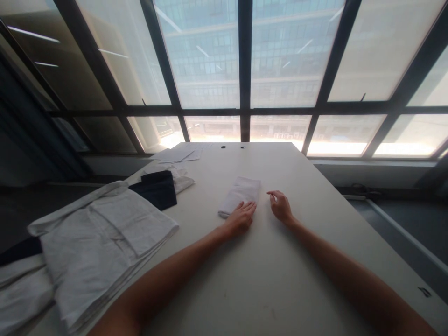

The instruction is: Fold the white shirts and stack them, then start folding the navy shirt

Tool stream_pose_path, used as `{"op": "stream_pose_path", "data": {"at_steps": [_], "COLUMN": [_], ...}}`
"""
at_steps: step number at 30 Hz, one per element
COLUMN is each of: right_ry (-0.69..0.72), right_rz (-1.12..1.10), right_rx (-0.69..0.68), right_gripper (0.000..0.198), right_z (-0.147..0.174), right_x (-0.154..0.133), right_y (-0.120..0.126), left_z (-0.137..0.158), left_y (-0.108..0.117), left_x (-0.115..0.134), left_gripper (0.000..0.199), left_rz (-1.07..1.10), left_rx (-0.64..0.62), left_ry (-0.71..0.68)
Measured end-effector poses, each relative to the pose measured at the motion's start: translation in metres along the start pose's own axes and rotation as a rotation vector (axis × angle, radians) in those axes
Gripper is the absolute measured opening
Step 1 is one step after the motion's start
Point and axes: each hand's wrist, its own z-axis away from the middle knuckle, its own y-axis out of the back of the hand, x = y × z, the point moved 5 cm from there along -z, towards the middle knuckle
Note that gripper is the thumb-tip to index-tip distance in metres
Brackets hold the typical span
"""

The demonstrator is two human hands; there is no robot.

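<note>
A small white folded cloth (241,190) lies flat on the white table (217,270), its layered edge showing at the near left corner. My left hand (241,218) rests on the cloth's near right part, fingers stretched out and lying flat. To the right of the cloth, apart from it, my right hand (280,206) hovers close to the tabletop. Its fingers are loosely curled, the index finger pointing left, and I see nothing held in them.
On the left lie a large folded white cloth (101,238), a dark navy folded cloth (157,189) and a crumpled white cloth (184,179). Paper sheets (177,154) lie at the far left of the table. Dark-framed windows (245,70) stand beyond the far edge.
</note>
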Motion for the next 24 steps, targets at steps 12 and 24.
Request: {"op": "stream_pose_path", "data": {"at_steps": [12,24], "right_ry": [0.472,0.146], "right_rz": [0.088,0.345], "right_rx": [-0.239,-0.46], "right_gripper": [0.043,0.049], "right_z": [0.009,-0.026], "right_x": [-0.055,0.023], "right_y": [-0.007,-0.018], "left_z": [0.023,0.027], "left_y": [0.024,0.026], "left_x": [0.04,0.051], "left_gripper": [0.063,0.06], "left_rz": [0.312,0.403], "left_rx": [-0.239,-0.243], "left_ry": [-0.487,-0.487]}}
